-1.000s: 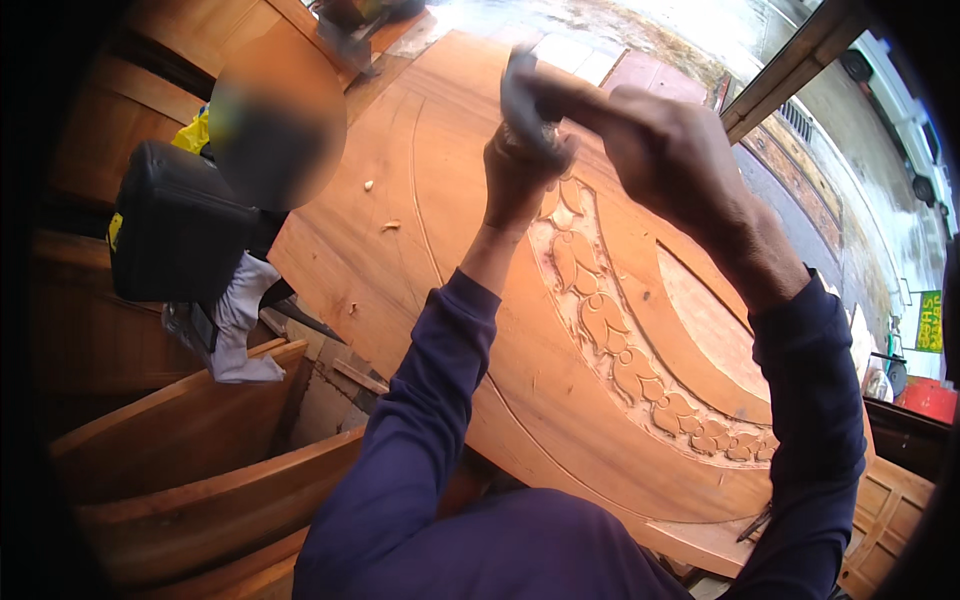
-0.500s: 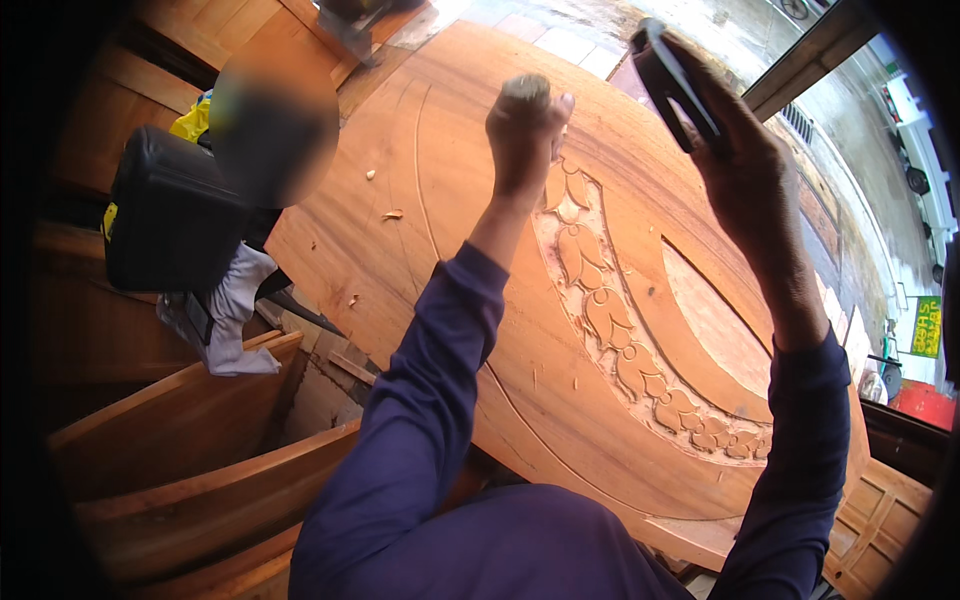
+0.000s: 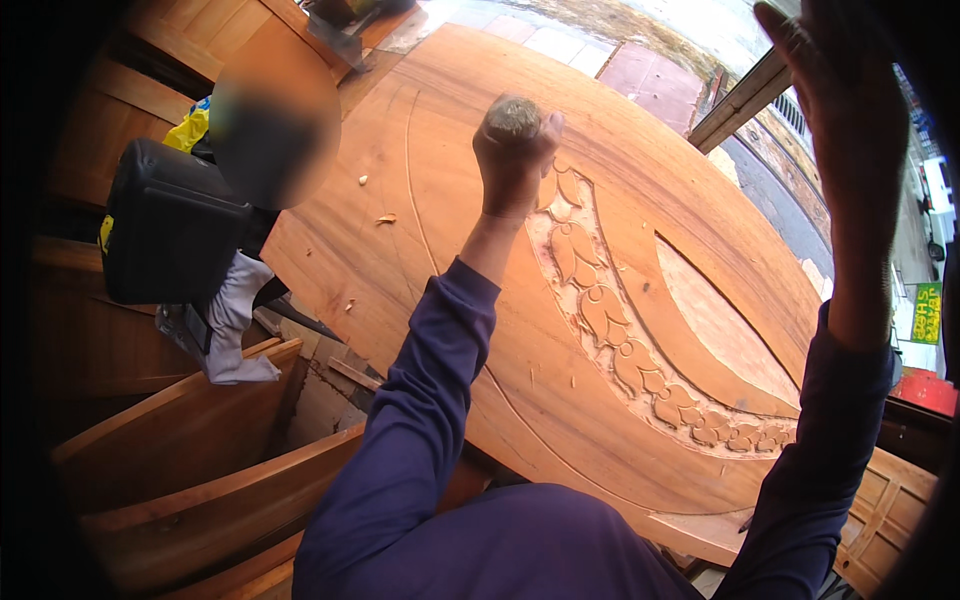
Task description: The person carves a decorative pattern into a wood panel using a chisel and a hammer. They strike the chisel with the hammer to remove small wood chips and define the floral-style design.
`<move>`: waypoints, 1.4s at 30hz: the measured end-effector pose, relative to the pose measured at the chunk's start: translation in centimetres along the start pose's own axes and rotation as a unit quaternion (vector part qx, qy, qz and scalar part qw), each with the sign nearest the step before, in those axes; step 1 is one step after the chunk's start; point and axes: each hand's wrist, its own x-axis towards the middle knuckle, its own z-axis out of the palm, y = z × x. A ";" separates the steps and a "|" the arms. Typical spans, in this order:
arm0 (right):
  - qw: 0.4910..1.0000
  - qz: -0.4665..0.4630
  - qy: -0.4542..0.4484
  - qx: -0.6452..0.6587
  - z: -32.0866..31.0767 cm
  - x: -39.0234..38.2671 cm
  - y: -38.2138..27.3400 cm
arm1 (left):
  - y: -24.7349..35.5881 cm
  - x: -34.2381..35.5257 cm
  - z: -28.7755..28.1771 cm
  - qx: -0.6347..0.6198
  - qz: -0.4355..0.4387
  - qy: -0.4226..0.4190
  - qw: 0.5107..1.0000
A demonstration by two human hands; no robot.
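Observation:
My left hand (image 3: 505,165) is closed round an upright tool handle (image 3: 515,117), its rough round end showing above my fingers and its lower part hidden. It is over the large wooden panel (image 3: 480,390), at the upper end of a carved band of leaves and petals (image 3: 600,310). My right hand (image 3: 845,120) is raised high at the top right, dark against the glare, fingers curled round something that I cannot make out. A recessed, pale pointed oval (image 3: 715,310) lies beside the carving, and small shavings (image 3: 386,219) sit on the panel.
At left stand a black padded box (image 3: 170,220), a pale cloth (image 3: 240,320) and wooden boards (image 3: 170,420); a blurred round patch covers part of that side. A wooden post (image 3: 740,105) stands beyond the panel, with wet paving and a white vehicle (image 3: 935,200) outside.
My right hand has swung up and right, away from my left hand, where it was earlier with a dark tool. My left hand has shifted slightly, still gripping the handle.

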 end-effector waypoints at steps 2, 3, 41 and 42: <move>1.000 0.006 0.010 0.001 -0.4 0.3 0.6 | 0.3 -0.5 0.4 0.032 0.007 0.007 0.999; 1.000 0.008 0.014 0.004 -0.3 0.2 0.7 | 0.4 -0.6 0.5 0.049 0.010 0.011 0.999; 0.979 -0.048 -0.156 0.122 10.6 -8.0 -0.7 | -0.7 3.5 -0.2 -0.062 -0.142 -0.037 0.987; 0.984 -0.032 -0.127 0.124 10.4 -7.9 -0.9 | -1.0 4.5 -0.1 -0.057 -0.154 -0.033 0.986</move>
